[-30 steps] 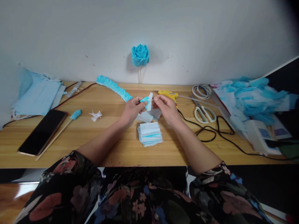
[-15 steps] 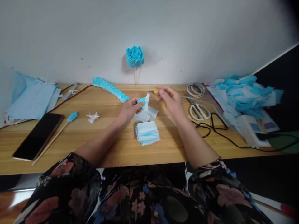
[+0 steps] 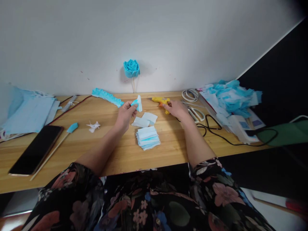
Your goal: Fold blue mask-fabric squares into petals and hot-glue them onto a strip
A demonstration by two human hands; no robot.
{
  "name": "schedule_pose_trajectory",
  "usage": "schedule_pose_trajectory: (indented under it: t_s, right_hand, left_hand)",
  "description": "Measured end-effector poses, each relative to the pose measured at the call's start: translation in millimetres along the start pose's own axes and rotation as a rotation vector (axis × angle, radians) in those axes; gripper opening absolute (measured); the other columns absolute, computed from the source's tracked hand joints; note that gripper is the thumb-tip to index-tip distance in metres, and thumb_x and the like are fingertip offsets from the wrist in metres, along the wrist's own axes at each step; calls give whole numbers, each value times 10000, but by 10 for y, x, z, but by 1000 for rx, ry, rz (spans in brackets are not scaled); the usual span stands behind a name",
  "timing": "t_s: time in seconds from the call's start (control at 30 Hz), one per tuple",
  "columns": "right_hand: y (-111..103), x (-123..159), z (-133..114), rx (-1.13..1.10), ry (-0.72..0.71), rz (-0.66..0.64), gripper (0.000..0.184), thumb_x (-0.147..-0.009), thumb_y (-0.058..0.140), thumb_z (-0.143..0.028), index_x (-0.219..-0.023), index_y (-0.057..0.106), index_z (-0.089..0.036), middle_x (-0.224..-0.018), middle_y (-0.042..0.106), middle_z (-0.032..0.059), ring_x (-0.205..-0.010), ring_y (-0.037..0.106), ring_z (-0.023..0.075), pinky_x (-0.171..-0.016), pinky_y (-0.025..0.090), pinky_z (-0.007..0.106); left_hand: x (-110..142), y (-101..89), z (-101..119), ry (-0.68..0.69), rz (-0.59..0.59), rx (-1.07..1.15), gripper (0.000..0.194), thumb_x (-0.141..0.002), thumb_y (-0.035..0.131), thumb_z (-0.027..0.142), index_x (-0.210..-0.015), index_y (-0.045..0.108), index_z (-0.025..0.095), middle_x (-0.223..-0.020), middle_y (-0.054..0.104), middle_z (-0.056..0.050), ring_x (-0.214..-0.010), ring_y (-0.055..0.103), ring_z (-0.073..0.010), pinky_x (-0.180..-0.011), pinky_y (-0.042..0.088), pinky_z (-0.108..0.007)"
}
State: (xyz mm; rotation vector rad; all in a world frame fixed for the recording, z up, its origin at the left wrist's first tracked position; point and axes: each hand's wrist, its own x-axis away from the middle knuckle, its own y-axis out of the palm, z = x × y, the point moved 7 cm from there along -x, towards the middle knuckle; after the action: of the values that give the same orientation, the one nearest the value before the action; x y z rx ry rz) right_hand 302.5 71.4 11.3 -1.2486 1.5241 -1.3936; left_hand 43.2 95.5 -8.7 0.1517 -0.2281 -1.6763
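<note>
My left hand (image 3: 125, 116) pinches a folded blue and white petal (image 3: 138, 103) of mask fabric between thumb and fingers, above the table. My right hand (image 3: 176, 109) is closed around the handle end of a yellow glue gun (image 3: 158, 100), whose nozzle points left toward the petal. The nozzle and the petal are apart. Below the hands, loose pale fabric squares (image 3: 150, 118) lie behind a stack of cut fabric squares (image 3: 147, 138). A row of blue petals (image 3: 106, 95) stretches away behind my left hand.
A finished blue flower (image 3: 131, 68) on a stick leans at the wall. On the left are face masks (image 3: 31, 110), a phone (image 3: 36, 149), a blue-tipped stick (image 3: 55, 149) and white scraps (image 3: 93, 126). Rightward are scissors (image 3: 198, 114), a black cord (image 3: 214, 127) and heaped blue fabric (image 3: 231, 96).
My right hand has moved down and closed on the glue gun, which now shows plainly. My left hand still holds the petal. The whole view has shifted a little.
</note>
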Motion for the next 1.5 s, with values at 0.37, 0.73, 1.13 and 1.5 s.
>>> schedule_pose_trajectory:
  t_s: [0.37,0.73,1.13,1.5]
  right_hand:
    - [109,-132,128,-433,28,145,390,-871,582,-285,-1219,687,-143,-1046,791,134,-808,721,224,-669,522,297]
    - [-378,-34,91,-1411,-146,206,378,-715,787,-533,-902,645,-236,-780,635,-16,-630,563,104,-473,445,191]
    - [-317,202,-223,-1442,-322,61,370,-677,806,-440,-973,695,-247,-1097,785,72,-967,742,233,-587,557,276]
    - [-35,394,-381,-1262,-442,-48,597,-813,612,-810,-839,692,-219,-882,745,80,-646,640,157,-545,557,283]
  left_hand:
    - [-1,3,68,33,-20,-1,147,-809,731,244,-765,606,181,-552,579,40,-485,467,-80,-508,354,-211]
    - [49,46,118,2,-59,69,183,-797,746,253,-740,590,178,-559,583,39,-507,496,-77,-530,371,-210]
    - [127,116,66,-177,-76,206,205,-839,730,183,-718,565,177,-561,589,27,-495,519,-72,-509,374,-195]
    - [106,69,79,-169,-17,194,261,-857,719,165,-693,518,184,-529,568,41,-472,494,-61,-495,359,-189]
